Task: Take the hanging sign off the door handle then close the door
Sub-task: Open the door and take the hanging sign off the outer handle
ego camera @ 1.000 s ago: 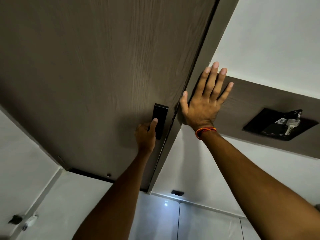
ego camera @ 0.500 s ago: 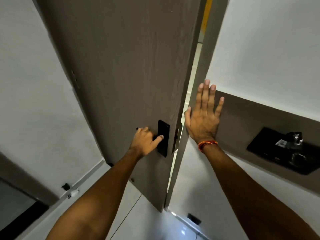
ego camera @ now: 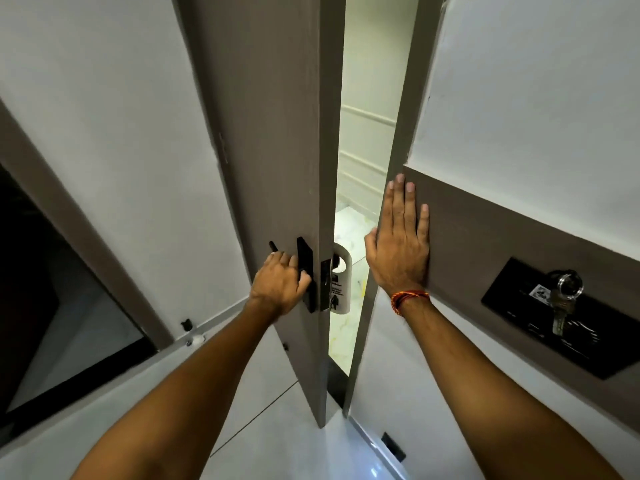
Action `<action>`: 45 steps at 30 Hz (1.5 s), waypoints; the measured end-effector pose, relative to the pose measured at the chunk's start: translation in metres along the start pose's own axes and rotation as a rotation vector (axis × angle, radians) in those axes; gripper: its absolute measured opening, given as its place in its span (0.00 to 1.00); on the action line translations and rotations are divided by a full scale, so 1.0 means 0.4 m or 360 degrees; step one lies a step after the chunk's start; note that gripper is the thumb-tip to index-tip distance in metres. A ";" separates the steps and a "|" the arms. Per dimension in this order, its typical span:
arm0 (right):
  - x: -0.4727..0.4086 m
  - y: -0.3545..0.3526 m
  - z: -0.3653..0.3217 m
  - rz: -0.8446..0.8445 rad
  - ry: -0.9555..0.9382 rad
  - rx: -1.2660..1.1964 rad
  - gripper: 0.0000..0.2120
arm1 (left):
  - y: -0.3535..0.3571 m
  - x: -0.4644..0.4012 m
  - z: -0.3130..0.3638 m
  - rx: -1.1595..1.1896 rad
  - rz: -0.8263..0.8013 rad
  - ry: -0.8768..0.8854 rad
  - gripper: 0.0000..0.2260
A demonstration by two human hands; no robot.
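Note:
The grey-brown door (ego camera: 270, 140) stands partly open, its edge turned toward me. My left hand (ego camera: 280, 287) is closed around the black inside handle (ego camera: 304, 268). A white hanging sign (ego camera: 341, 282) with black print hangs on the outer handle, visible through the gap just past the door edge. My right hand (ego camera: 401, 245) lies flat with fingers together on the brown wall panel (ego camera: 491, 230), beside the door frame, holding nothing. A red and orange thread band circles its wrist.
A black card-holder plate (ego camera: 540, 327) with keys (ego camera: 562, 299) hanging in it sits on the wall panel at right. A dark opening with a brown frame (ego camera: 86, 223) is at left. A bright corridor floor (ego camera: 346, 230) shows through the gap. A black doorstop (ego camera: 186, 324) is low on the left wall.
The door has swung open toward me with my left hand on the handle, widening the gap and revealing the white sign. My right hand stayed flat on the wall panel.

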State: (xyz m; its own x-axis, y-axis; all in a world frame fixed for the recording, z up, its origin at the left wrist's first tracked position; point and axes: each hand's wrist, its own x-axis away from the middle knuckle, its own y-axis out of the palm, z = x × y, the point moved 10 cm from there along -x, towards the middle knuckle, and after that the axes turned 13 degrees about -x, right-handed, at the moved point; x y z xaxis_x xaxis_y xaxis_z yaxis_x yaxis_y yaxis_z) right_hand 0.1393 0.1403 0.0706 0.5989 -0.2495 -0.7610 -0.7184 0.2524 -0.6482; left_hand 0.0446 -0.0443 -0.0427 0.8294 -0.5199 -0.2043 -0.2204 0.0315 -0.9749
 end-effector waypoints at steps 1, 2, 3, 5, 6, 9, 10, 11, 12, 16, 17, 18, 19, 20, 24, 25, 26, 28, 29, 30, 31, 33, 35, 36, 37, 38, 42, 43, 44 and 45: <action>0.002 0.001 0.002 -0.0011 0.0005 -0.0015 0.39 | -0.002 0.012 -0.003 0.0004 -0.0009 -0.0034 0.24; 0.008 0.003 0.001 -0.0032 0.0011 -0.0038 0.39 | 0.002 0.031 -0.008 0.0008 -0.0042 -0.0080 0.26; 0.012 0.005 -0.001 -0.0048 0.0016 -0.0062 0.39 | 0.005 0.049 -0.012 0.0003 -0.0080 -0.0121 0.28; 0.022 0.011 -0.002 -0.0088 0.0018 -0.0111 0.40 | 0.011 0.079 -0.016 -0.0028 -0.0119 -0.0185 0.32; 0.025 0.014 -0.004 -0.0104 0.0012 -0.0141 0.41 | 0.009 0.094 -0.020 -0.0032 -0.0128 -0.0215 0.34; 0.029 0.020 -0.003 -0.0117 0.0015 -0.0195 0.42 | 0.009 0.120 -0.034 -0.0018 -0.0145 -0.0246 0.37; 0.028 0.021 -0.003 -0.0116 0.0014 -0.0216 0.42 | 0.010 0.127 -0.040 -0.0026 -0.0157 -0.0251 0.37; 0.028 0.022 -0.002 -0.0117 0.0019 -0.0235 0.42 | 0.011 0.132 -0.046 -0.0036 -0.0164 -0.0252 0.37; 0.029 0.023 -0.005 -0.0125 0.0023 -0.0253 0.42 | 0.011 0.137 -0.054 -0.0042 -0.0166 -0.0253 0.38; 0.032 0.034 -0.016 -0.0194 0.0024 -0.0289 0.42 | 0.013 0.150 -0.072 -0.0041 -0.0154 -0.0240 0.41; 0.031 0.036 -0.018 -0.0216 0.0027 -0.0300 0.42 | 0.014 0.152 -0.077 -0.0059 -0.0158 -0.0242 0.42; 0.032 0.037 -0.020 -0.0232 0.0029 -0.0310 0.42 | 0.016 0.154 -0.082 -0.0087 -0.0168 -0.0249 0.44; 0.031 0.039 -0.022 -0.0240 0.0024 -0.0327 0.43 | 0.019 0.156 -0.085 -0.0115 -0.0178 -0.0262 0.46; 0.032 0.040 -0.029 -0.0248 0.0012 -0.0368 0.43 | 0.022 0.159 -0.088 -0.0136 -0.0191 -0.0280 0.48; 0.045 0.058 -0.111 -0.0348 -0.0205 -0.0720 0.38 | 0.028 0.166 -0.094 -0.0230 -0.0195 -0.0354 0.53; 0.054 0.071 -0.143 -0.0438 -0.0294 -0.0814 0.35 | 0.029 0.168 -0.097 -0.0255 -0.0202 -0.0363 0.54; 0.067 0.088 -0.173 -0.0555 -0.0367 -0.0909 0.33 | 0.030 0.168 -0.099 -0.0277 -0.0207 -0.0367 0.54; 0.098 0.127 -0.219 -0.0797 -0.0424 -0.1092 0.28 | 0.032 0.169 -0.101 -0.0298 -0.0207 -0.0370 0.55; 0.111 0.143 -0.234 -0.0878 -0.0422 -0.1155 0.26 | 0.033 0.170 -0.103 -0.0299 -0.0208 -0.0372 0.55; 0.120 0.156 -0.243 -0.0922 -0.0410 -0.1193 0.23 | 0.035 0.169 -0.105 -0.0299 -0.0207 -0.0375 0.55; 0.123 0.166 -0.248 -0.0934 -0.0388 -0.1212 0.20 | 0.036 0.170 -0.106 -0.0300 -0.0203 -0.0375 0.55; 0.116 0.188 -0.248 -0.0940 -0.0285 -0.1231 0.12 | 0.039 0.167 -0.110 -0.0314 -0.0207 -0.0374 0.55; 0.103 0.215 -0.238 -0.0997 -0.0143 -0.1241 0.08 | 0.040 0.168 -0.113 -0.0336 -0.0218 -0.0364 0.55; 0.095 0.228 -0.236 -0.1033 -0.0098 -0.1235 0.07 | 0.040 0.168 -0.113 -0.0338 -0.0218 -0.0361 0.55; 0.084 0.241 -0.236 -0.1061 -0.0074 -0.1224 0.07 | 0.042 0.168 -0.114 -0.0340 -0.0217 -0.0359 0.55; 0.073 0.255 -0.238 -0.1090 -0.0057 -0.1218 0.07 | 0.042 0.168 -0.114 -0.0337 -0.0214 -0.0359 0.55; 0.018 0.298 -0.251 -0.1098 0.0002 -0.1299 0.07 | 0.045 0.167 -0.119 -0.0349 -0.0206 -0.0353 0.55; 0.002 0.305 -0.257 -0.1064 0.0008 -0.1334 0.06 | 0.046 0.165 -0.121 -0.0358 -0.0208 -0.0353 0.55; -0.010 0.311 -0.262 -0.1043 0.0010 -0.1352 0.07 | 0.047 0.169 -0.121 -0.0361 -0.0209 -0.0356 0.55; -0.023 0.322 -0.266 -0.1033 0.0026 -0.1356 0.08 | 0.048 0.168 -0.120 -0.0361 -0.0204 -0.0356 0.55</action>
State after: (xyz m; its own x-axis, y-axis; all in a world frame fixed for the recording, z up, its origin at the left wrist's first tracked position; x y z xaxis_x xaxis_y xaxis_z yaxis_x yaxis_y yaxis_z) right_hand 0.0039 0.0757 -0.0029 0.9550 -0.1158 -0.2732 -0.2785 -0.6672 -0.6908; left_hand 0.0716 -0.1198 -0.0709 0.9443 -0.3064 -0.1203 -0.1949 -0.2259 -0.9545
